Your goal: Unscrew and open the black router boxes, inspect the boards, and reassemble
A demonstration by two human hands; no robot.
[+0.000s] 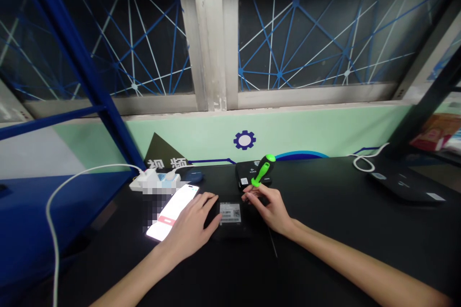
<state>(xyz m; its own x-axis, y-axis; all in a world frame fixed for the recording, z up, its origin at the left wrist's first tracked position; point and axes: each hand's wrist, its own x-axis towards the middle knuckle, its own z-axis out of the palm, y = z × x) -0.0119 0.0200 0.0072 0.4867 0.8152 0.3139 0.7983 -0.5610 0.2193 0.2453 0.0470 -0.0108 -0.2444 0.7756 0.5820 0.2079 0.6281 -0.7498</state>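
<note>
A black box with a white printed label (230,213) lies on the dark table between my hands. My left hand (196,216) rests palm down at the box's left side, fingers stretched out and thumb at the label's edge. A screwdriver with a green and black handle (264,170) is tilted in my right hand (270,206), handle up and leaning to the right. My right fingers are pinched around its lower part, just right of the box; its tip is hidden. Below that hand a thin rod (272,243) shows; I cannot tell if it belongs to the screwdriver.
A lit phone (175,211) lies beside my left hand. Behind are a white power strip (154,181) with plugs, a dark blue object (195,177) and another black box (243,172). A flat black device (403,186) and a white cable (363,163) lie at right.
</note>
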